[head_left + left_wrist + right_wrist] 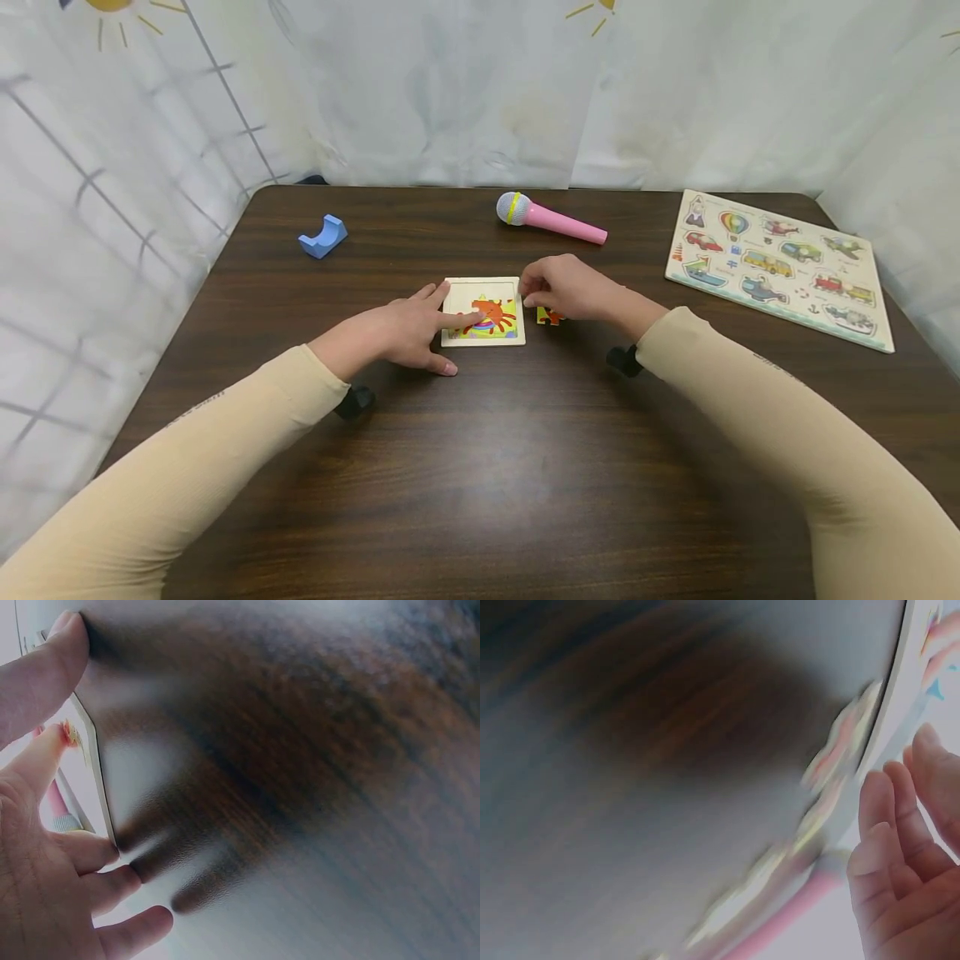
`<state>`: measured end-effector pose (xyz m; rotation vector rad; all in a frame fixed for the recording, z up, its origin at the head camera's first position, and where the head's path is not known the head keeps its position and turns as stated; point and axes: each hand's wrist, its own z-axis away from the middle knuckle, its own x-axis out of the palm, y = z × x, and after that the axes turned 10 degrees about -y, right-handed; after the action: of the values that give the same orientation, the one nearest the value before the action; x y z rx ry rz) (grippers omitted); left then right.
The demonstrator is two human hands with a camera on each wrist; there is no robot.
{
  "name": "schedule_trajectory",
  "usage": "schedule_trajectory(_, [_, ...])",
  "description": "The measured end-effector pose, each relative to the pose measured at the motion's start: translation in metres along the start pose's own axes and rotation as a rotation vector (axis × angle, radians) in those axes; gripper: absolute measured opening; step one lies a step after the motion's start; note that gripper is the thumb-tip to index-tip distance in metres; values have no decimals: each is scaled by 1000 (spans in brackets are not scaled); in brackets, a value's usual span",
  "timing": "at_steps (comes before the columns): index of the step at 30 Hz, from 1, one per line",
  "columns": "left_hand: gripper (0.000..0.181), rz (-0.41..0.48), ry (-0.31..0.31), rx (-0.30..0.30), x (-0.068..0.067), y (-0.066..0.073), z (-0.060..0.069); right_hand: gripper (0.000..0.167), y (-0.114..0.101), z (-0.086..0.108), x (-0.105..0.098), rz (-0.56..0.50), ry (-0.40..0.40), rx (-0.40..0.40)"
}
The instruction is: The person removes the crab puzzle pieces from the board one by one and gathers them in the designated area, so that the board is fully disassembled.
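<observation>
A small wooden puzzle tray lies mid-table, its lower part filled with a red and yellow picture and its upper part bare. My left hand spreads over the tray's left side, index fingertip resting on the picture. At the tray's right edge hovers my right hand, fingers bent. The right wrist view shows that hand's fingers loosely bent near the thumb, with nothing visible between them. A red and yellow puzzle piece lies partly beneath it. More loose pieces show blurred in the right wrist view.
Behind the tray lies a pink toy microphone. A light-blue curved block sits at the back left. On the right is a large vehicle puzzle board. White curtains hang around the dark wooden table.
</observation>
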<state>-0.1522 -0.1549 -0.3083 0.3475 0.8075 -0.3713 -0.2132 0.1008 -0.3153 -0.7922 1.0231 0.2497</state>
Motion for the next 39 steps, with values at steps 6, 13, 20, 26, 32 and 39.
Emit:
schedule_trajectory(6, [84,-17,-4,27,1,1,-1,23,-22,-24,9,74,-50,-55])
schedule_trajectory(13, [86,-15,-5,25,0,1,-2,27,-27,-33,10,115,-84,-69])
schedule_trajectory(20, [88,-44,-45,13,-6,10,-2,27,-26,-34,11,97,-83,-63])
schedule_trajectory(26, [89,-91,-92,-42,-13,19,-4,28,-27,-37,12,90,-93,-48])
schedule_trajectory(32, [90,-96,-109,-71,-15,21,-6,27,-28,-38,8,86,-109,-27])
schedule_trajectory(39, [92,-112,-120,-79,-15,23,-7,20,-28,-41,7,34,-101,-22])
